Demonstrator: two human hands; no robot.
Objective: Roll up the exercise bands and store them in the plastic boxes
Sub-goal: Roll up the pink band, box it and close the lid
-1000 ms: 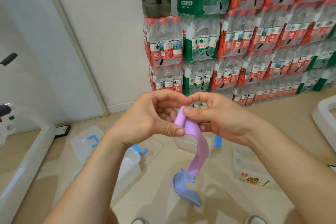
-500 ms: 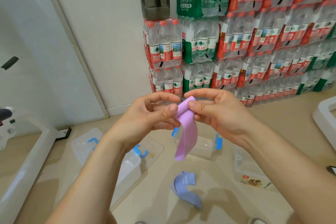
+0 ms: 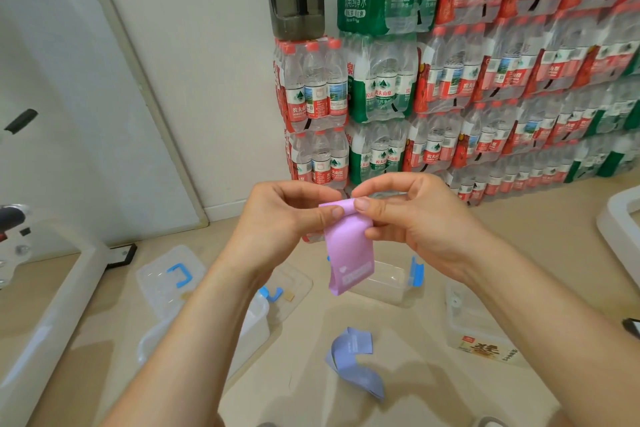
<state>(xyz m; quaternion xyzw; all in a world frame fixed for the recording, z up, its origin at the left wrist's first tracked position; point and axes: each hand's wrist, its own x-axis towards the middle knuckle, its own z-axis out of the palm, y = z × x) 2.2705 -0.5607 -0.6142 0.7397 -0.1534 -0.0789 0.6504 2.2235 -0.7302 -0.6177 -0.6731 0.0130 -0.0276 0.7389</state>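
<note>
A pink exercise band [image 3: 349, 253] hangs in front of me, its top end rolled between the fingertips of both hands. My left hand [image 3: 287, 218] pinches the roll from the left and my right hand [image 3: 408, 218] pinches it from the right. The free tail dangles above an open clear plastic box [image 3: 384, 282] with blue latches. A blue-violet band [image 3: 353, 357] lies loose and curled on the floor below. Another clear box [image 3: 256, 319] sits under my left forearm, partly hidden.
A clear lid with a blue handle [image 3: 169, 274] lies at the left, a lidded clear box with a label [image 3: 474, 333] at the right. Stacked packs of water bottles [image 3: 450, 87] line the back wall. White machine frames stand at the left [image 3: 52, 291] and right [image 3: 620, 218] edges.
The hanging tail of the pink band has grown shorter as the roll at my fingertips took it up. It no longer reaches the blue-violet band on the floor.
</note>
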